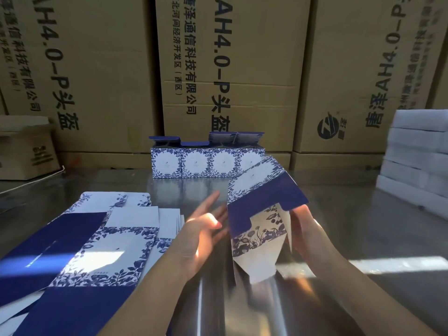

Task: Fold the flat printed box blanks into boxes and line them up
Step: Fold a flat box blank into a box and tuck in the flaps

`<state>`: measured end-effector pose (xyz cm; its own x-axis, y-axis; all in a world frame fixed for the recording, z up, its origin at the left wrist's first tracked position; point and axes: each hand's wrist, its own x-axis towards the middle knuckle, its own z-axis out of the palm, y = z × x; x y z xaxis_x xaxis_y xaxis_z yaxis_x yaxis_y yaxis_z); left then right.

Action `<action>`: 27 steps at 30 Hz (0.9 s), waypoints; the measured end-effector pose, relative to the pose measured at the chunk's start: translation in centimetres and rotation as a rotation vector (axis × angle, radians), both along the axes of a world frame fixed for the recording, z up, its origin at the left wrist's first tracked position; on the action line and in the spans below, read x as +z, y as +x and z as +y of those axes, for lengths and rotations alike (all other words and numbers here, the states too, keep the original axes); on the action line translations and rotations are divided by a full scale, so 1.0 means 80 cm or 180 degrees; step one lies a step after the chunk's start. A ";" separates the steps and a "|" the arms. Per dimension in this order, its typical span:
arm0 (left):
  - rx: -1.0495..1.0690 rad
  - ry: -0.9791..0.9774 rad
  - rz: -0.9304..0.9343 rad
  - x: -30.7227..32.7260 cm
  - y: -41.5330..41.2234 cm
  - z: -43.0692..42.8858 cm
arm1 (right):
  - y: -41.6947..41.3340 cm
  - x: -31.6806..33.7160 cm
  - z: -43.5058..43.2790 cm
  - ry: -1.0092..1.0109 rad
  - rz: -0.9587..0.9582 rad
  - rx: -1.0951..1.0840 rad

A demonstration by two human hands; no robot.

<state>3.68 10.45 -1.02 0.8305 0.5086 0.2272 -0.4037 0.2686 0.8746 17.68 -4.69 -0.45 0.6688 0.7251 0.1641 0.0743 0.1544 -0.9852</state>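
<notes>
A half-folded blue-and-white printed box is held tilted above the steel table, its bottom flaps hanging toward me. My right hand grips its right side, fingers curled round the edge. Just left of the box is my left hand, fingers straight, their tips at or near the box's left edge. A stack of flat printed blanks lies at the left. A row of several folded boxes stands at the back with top flaps up.
The shiny steel table runs under everything. Large brown cartons form a wall behind the row. White foam blocks are stacked at the right edge. A small carton sits at the far left.
</notes>
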 end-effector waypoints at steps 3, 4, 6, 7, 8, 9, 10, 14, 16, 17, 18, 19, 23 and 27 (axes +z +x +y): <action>0.0052 0.0376 0.0098 -0.004 -0.002 0.002 | 0.000 -0.002 -0.001 -0.0036 -0.0048 -0.0036; 0.0090 0.0483 0.0148 -0.004 -0.003 0.002 | 0.001 -0.001 -0.001 -0.0057 -0.0132 -0.0050; 0.0280 0.0726 0.0260 -0.007 -0.001 0.002 | -0.001 0.004 0.000 -0.0063 -0.0122 -0.0106; 0.0400 0.0849 0.0281 -0.009 0.002 0.002 | -0.005 0.008 0.000 -0.0048 -0.0084 -0.0166; 0.0527 0.0964 0.0278 -0.009 0.003 0.001 | -0.002 0.006 0.000 -0.0035 -0.0146 -0.0188; 0.0671 0.1058 0.0287 -0.009 0.005 -0.001 | -0.002 0.006 0.000 -0.0033 -0.0255 -0.0260; 0.0818 0.1121 0.0294 -0.008 0.006 -0.003 | 0.004 0.002 -0.001 0.0029 -0.0370 -0.0309; 0.1150 0.1177 0.0106 -0.004 0.004 -0.002 | 0.007 0.000 -0.010 0.0279 -0.0576 -0.0400; 0.1270 0.1225 0.0073 -0.004 0.003 0.001 | 0.006 0.002 -0.012 0.0383 -0.0721 -0.0433; 0.1313 0.1242 0.0050 -0.005 0.003 0.003 | 0.004 0.002 -0.013 0.0457 -0.0762 -0.0445; 0.1385 0.1293 0.0043 -0.007 0.003 0.004 | 0.005 0.000 -0.013 0.0541 -0.0854 -0.0452; 0.1475 0.1355 0.0039 -0.007 0.003 0.004 | 0.003 0.000 -0.012 0.0574 -0.0961 -0.0501; 0.1934 0.2125 0.0014 -0.009 0.001 -0.003 | 0.001 -0.005 -0.010 0.0526 -0.1442 -0.0578; 0.2510 0.3159 0.0184 -0.014 -0.003 -0.005 | -0.001 -0.011 -0.010 0.0509 -0.1817 -0.0851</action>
